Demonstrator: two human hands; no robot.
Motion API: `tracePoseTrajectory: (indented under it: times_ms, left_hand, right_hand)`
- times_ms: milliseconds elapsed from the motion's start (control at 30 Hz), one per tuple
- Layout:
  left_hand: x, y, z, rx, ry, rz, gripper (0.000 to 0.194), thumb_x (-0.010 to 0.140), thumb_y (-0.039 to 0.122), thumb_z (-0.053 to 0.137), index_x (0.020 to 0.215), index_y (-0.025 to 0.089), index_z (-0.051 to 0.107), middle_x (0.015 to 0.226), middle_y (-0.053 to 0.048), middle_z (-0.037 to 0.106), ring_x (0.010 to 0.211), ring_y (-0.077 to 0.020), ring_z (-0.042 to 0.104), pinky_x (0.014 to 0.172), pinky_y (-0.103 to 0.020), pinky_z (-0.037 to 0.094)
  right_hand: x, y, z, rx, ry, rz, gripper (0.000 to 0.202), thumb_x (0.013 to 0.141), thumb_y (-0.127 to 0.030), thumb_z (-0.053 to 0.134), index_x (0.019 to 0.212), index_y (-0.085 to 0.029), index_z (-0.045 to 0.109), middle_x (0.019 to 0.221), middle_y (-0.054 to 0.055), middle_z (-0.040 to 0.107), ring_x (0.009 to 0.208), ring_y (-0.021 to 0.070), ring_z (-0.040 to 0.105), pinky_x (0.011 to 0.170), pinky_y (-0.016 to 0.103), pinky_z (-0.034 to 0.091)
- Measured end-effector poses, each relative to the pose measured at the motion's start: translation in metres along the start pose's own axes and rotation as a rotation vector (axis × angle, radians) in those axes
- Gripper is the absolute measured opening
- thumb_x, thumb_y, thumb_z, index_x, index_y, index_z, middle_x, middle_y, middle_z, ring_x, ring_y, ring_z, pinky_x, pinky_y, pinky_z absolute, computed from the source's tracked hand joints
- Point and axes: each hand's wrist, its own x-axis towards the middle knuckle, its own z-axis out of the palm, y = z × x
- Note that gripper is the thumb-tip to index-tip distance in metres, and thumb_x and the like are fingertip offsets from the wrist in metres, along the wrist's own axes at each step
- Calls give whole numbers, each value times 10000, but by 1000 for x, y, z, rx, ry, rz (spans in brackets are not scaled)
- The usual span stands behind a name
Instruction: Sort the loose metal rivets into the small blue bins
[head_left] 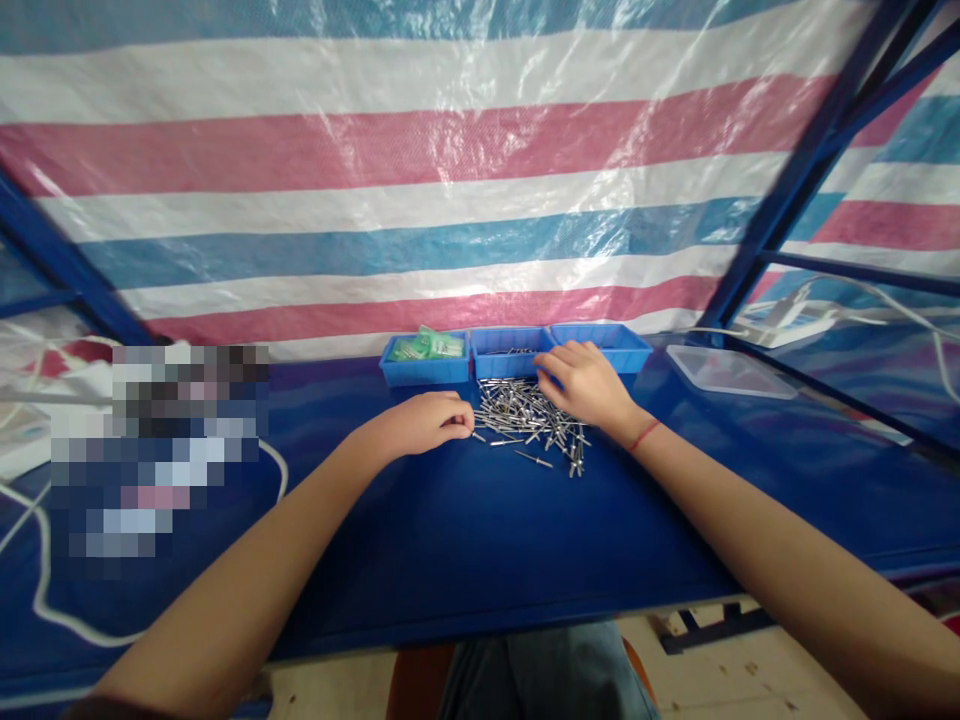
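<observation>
On the tabletop (pixel 495 540), rivets (pixel 517 408) look light, stiff, slick: pinch mid-shank. Left hand (pixel 433 422) and right hand (pixel 586 385) curl; holding anything, I can't tell.

Your widest room is the near stretch of the desk (pixel 480 545), on your side of the pile of rivets (pixel 517 408). That pile crowds the gap between your left grip (pixel 433 423) and right grip (pixel 586 385), loose ones straying toward you. Just behind it, the row of blue bins (pixel 514 366) walls off a low forward pass; you have air above their rims, up to the striped sheet (pixel 450 235). To your left, a white cable (pixel 84 633) loops over the surface; to your right lies a flat clear lid (pixel 727 372).
</observation>
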Motion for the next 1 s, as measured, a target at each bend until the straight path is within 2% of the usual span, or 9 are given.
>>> tracePoseTrajectory:
  times_ms: [100, 167, 233, 300, 433, 533, 733, 867, 1000]
  left_hand:
    - [7, 2, 16, 39, 125, 15, 165, 881, 190, 441, 838, 170, 599, 853, -30, 580, 814, -165, 565, 770, -276, 420]
    - [12, 4, 27, 52, 260, 19, 152, 893, 191, 434, 854, 171, 579, 876, -39, 581, 856, -178, 559, 803, -296, 421]
    - [17, 6, 36, 43, 384, 31, 146, 903, 197, 426, 866, 176, 565, 905, -42, 586, 860, -176, 557, 812, -302, 427]
    - [21, 7, 43, 44, 438, 26, 149, 912, 201, 412, 874, 179, 555, 921, -44, 586, 870, -175, 550, 824, -308, 426]
    - [21, 7, 46, 54, 528, 0, 145, 912, 213, 421, 869, 178, 555, 916, -48, 595, 884, -185, 545, 828, -329, 420]
    - [20, 9, 44, 33, 577, 3, 128, 901, 220, 455, 858, 183, 570, 882, -35, 618, 857, -180, 560, 798, -320, 424]
    - [24, 18, 47, -286, 720, -93, 85, 832, 216, 560, 902, 189, 598, 860, -12, 663, 789, -144, 610, 687, -251, 451]
    - [26, 21, 49, -451, 719, -146, 115, 807, 237, 584, 905, 185, 608, 867, -16, 684, 782, -145, 626, 659, -245, 451]
    - [25, 19, 49, -524, 728, -177, 144, 806, 291, 589, 899, 184, 612, 864, -20, 683, 795, -153, 625, 667, -254, 448]
  right_hand:
    - [2, -17, -1, 117, -60, -96, 256, 897, -233, 395, 842, -156, 634, 729, 62, 621, 730, 194, 502, 685, 328, 294]
    - [4, -27, -2, 189, -78, -127, 244, 891, -224, 405, 830, -158, 632, 727, 53, 626, 726, 185, 511, 690, 320, 308]
    - [6, -33, -2, 255, -74, -124, 220, 877, -207, 420, 836, -157, 631, 747, 52, 636, 729, 182, 523, 698, 315, 322]
    - [7, -36, -2, 325, -66, -100, 193, 857, -183, 437, 851, -156, 627, 772, 52, 645, 730, 178, 538, 711, 310, 339]
    - [6, -37, -1, 475, -99, -98, 139, 826, -211, 499, 878, -153, 614, 788, 47, 648, 744, 172, 567, 720, 293, 373]
    - [5, -39, -1, 492, -108, -122, 195, 876, -283, 470, 854, -156, 618, 808, 60, 652, 778, 181, 575, 722, 295, 379]
    - [6, -40, -1, 474, -96, -111, 227, 909, -264, 424, 861, -163, 622, 806, 62, 646, 753, 177, 559, 718, 302, 378]
    - [7, -42, 2, 578, -79, -86, 210, 909, -272, 436, 848, -162, 604, 799, 51, 637, 734, 162, 550, 723, 292, 388]
    - [8, -46, 1, 630, -71, -56, 235, 910, -254, 429, 735, -164, 559, 697, 29, 584, 657, 142, 507, 695, 279, 386]
